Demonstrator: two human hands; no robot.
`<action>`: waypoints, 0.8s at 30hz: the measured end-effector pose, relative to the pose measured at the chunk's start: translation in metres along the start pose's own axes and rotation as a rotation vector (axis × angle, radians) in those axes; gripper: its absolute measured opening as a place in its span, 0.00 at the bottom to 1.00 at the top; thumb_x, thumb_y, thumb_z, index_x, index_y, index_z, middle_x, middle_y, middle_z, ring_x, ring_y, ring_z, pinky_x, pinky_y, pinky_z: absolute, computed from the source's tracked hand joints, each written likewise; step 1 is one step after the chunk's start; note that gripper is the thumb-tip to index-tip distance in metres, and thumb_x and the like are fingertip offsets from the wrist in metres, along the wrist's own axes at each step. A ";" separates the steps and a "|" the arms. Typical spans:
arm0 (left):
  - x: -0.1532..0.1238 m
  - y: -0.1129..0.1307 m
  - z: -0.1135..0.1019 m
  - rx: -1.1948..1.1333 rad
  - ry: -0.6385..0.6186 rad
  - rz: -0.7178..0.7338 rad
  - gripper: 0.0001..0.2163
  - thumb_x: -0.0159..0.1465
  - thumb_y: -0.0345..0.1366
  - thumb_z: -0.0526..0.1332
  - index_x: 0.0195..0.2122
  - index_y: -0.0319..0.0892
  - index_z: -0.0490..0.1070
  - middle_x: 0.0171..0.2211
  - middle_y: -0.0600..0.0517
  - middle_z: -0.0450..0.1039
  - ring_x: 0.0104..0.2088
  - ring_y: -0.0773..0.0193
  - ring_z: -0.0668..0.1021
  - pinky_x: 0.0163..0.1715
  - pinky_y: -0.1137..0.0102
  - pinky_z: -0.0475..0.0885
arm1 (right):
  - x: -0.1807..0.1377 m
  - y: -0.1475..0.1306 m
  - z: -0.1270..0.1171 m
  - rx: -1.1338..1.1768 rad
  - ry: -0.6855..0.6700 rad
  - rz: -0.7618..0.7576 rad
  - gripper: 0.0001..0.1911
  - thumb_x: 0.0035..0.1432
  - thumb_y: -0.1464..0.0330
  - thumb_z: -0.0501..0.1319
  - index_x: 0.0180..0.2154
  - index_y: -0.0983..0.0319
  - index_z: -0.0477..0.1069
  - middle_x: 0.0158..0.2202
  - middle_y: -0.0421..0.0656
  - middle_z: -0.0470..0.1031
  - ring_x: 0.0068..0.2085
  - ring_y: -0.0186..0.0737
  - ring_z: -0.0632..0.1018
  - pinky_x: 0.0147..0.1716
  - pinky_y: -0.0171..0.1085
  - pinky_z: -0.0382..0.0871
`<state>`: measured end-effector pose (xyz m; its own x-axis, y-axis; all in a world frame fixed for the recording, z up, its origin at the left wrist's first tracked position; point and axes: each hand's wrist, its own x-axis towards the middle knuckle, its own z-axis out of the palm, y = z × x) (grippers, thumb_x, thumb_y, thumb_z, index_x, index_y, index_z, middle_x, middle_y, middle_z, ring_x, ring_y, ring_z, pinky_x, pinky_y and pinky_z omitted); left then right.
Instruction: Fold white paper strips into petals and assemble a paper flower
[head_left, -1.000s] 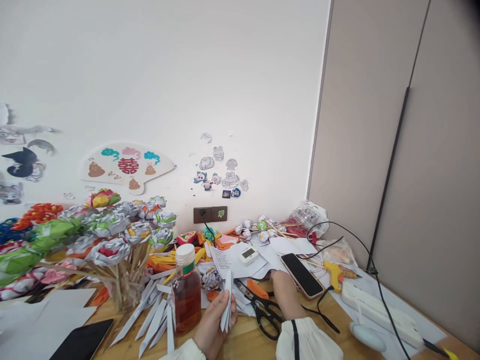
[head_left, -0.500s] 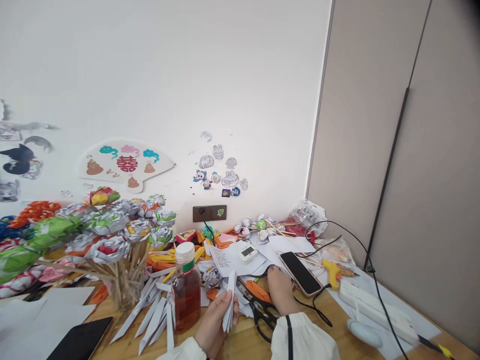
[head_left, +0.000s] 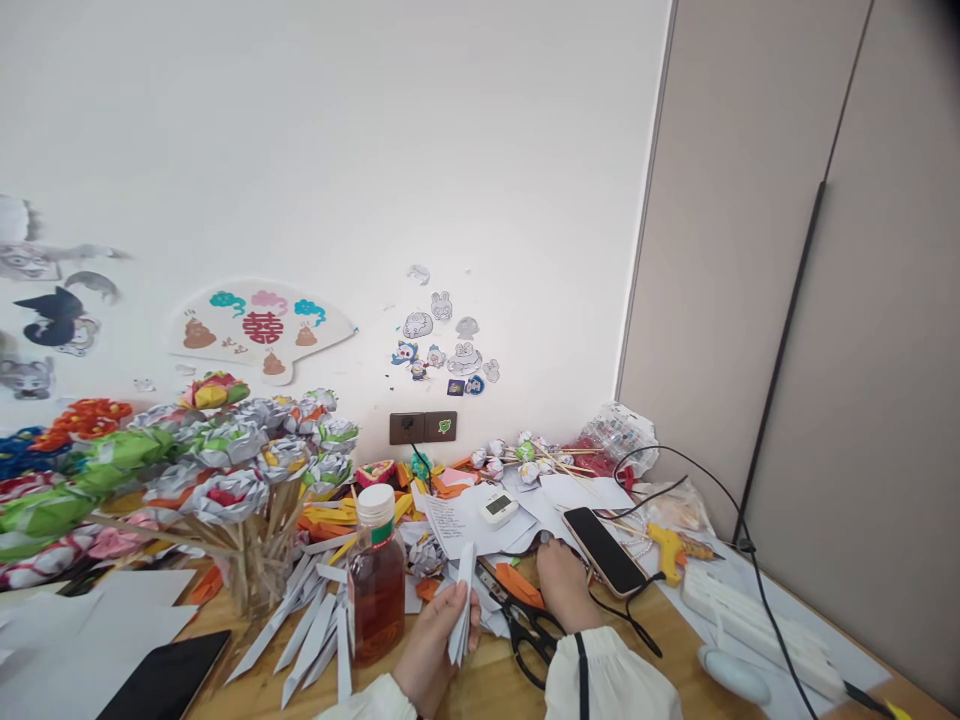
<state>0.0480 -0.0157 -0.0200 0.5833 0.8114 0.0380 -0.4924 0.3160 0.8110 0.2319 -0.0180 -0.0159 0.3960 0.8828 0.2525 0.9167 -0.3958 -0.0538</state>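
Observation:
My left hand [head_left: 436, 640] is closed around a folded white paper strip [head_left: 464, 600], held upright in front of the bottle. Farther right, my right hand [head_left: 562, 585] reaches down to the table among papers, its fingertips near a dark object too small to name; its fingers are mostly hidden. Black-handled scissors [head_left: 531, 622] lie between the two hands, beside folded orange paper [head_left: 519, 585]. A phone [head_left: 604, 550] lies just right of my right hand. More folded white paper strips [head_left: 311, 640] are spread left of the bottle.
A bottle of reddish-brown liquid [head_left: 376, 590] stands left of my left hand. Paper flowers [head_left: 225, 495] on sticks fill the left side. A white timer [head_left: 498, 508] rests on printed paper. To the right are a yellow glue gun [head_left: 665, 552], a power strip [head_left: 761, 630] and loose cables.
The view has shifted slightly, so everything appears a little farther right. Both hands keep nearly the same place, and the paper strip stays in my left hand.

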 end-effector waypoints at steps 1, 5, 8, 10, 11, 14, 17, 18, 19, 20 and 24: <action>0.000 0.000 0.000 0.001 0.000 -0.001 0.11 0.51 0.41 0.59 0.22 0.37 0.67 0.16 0.56 0.65 0.14 0.75 0.65 0.16 0.78 0.56 | -0.002 0.000 -0.001 0.003 0.007 -0.001 0.16 0.52 0.83 0.45 0.33 0.68 0.69 0.35 0.52 0.72 0.36 0.41 0.74 0.28 0.33 0.63; 0.001 0.000 0.000 -0.008 0.001 0.013 0.12 0.51 0.42 0.59 0.22 0.37 0.67 0.16 0.56 0.65 0.14 0.75 0.65 0.16 0.78 0.56 | -0.010 -0.001 -0.010 0.041 0.068 -0.037 0.12 0.52 0.79 0.48 0.33 0.67 0.68 0.33 0.51 0.72 0.35 0.42 0.73 0.29 0.33 0.62; 0.001 0.001 0.001 -0.022 0.020 0.007 0.12 0.50 0.42 0.60 0.21 0.37 0.67 0.15 0.56 0.65 0.14 0.75 0.65 0.16 0.78 0.56 | -0.014 0.001 -0.024 0.078 0.133 -0.063 0.11 0.55 0.75 0.47 0.31 0.65 0.67 0.30 0.49 0.72 0.34 0.40 0.73 0.30 0.33 0.61; 0.001 0.001 0.002 -0.025 0.025 0.002 0.12 0.50 0.43 0.60 0.21 0.37 0.67 0.15 0.56 0.65 0.14 0.75 0.65 0.16 0.78 0.56 | -0.015 0.004 -0.033 0.114 0.202 -0.056 0.13 0.57 0.72 0.44 0.29 0.64 0.65 0.29 0.48 0.71 0.33 0.39 0.73 0.29 0.33 0.60; 0.001 0.001 0.002 -0.024 0.026 0.002 0.12 0.50 0.43 0.60 0.21 0.37 0.67 0.15 0.56 0.65 0.14 0.75 0.65 0.16 0.78 0.56 | -0.015 0.005 -0.038 0.165 0.246 -0.041 0.14 0.58 0.70 0.43 0.29 0.64 0.65 0.29 0.47 0.71 0.32 0.38 0.73 0.28 0.33 0.60; 0.001 0.001 0.002 -0.014 0.025 0.006 0.12 0.50 0.43 0.59 0.22 0.37 0.67 0.15 0.56 0.65 0.14 0.75 0.65 0.16 0.78 0.56 | -0.015 0.012 -0.046 0.538 0.358 0.030 0.15 0.57 0.64 0.43 0.27 0.62 0.63 0.26 0.44 0.72 0.27 0.37 0.73 0.24 0.32 0.61; 0.001 0.000 0.001 -0.003 0.025 0.007 0.12 0.50 0.43 0.59 0.22 0.37 0.67 0.16 0.56 0.65 0.14 0.75 0.65 0.16 0.78 0.56 | -0.013 0.018 -0.046 1.049 0.335 0.078 0.14 0.53 0.59 0.48 0.24 0.61 0.62 0.23 0.42 0.73 0.23 0.37 0.73 0.24 0.32 0.64; 0.001 0.000 0.000 -0.001 0.022 0.009 0.12 0.51 0.43 0.59 0.22 0.37 0.67 0.16 0.56 0.65 0.14 0.75 0.65 0.17 0.78 0.56 | -0.012 0.019 -0.045 1.193 0.310 0.091 0.14 0.51 0.58 0.50 0.24 0.62 0.62 0.23 0.42 0.72 0.23 0.37 0.73 0.24 0.33 0.65; 0.001 0.000 0.000 0.000 0.018 0.012 0.12 0.51 0.43 0.59 0.22 0.37 0.67 0.16 0.56 0.65 0.15 0.75 0.65 0.17 0.78 0.56 | -0.010 0.020 -0.044 1.320 0.280 0.105 0.14 0.48 0.58 0.53 0.24 0.63 0.63 0.22 0.42 0.72 0.23 0.37 0.73 0.25 0.34 0.66; 0.001 0.000 0.000 -0.002 0.014 0.015 0.12 0.51 0.43 0.58 0.22 0.37 0.67 0.16 0.56 0.65 0.15 0.75 0.65 0.17 0.78 0.56 | -0.009 0.020 -0.042 1.434 0.249 0.117 0.14 0.46 0.58 0.55 0.25 0.63 0.63 0.22 0.42 0.72 0.23 0.37 0.74 0.26 0.35 0.67; 0.001 0.000 0.000 -0.010 0.016 0.010 0.12 0.51 0.43 0.59 0.22 0.37 0.67 0.16 0.56 0.65 0.14 0.75 0.65 0.16 0.77 0.56 | -0.007 0.016 -0.040 1.749 0.183 0.101 0.14 0.43 0.62 0.61 0.31 0.65 0.65 0.29 0.44 0.73 0.32 0.38 0.75 0.34 0.37 0.68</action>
<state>0.0486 -0.0153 -0.0195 0.5681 0.8222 0.0369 -0.5049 0.3128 0.8045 0.2414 -0.0411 0.0205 0.5521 0.7883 0.2718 -0.0841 0.3769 -0.9224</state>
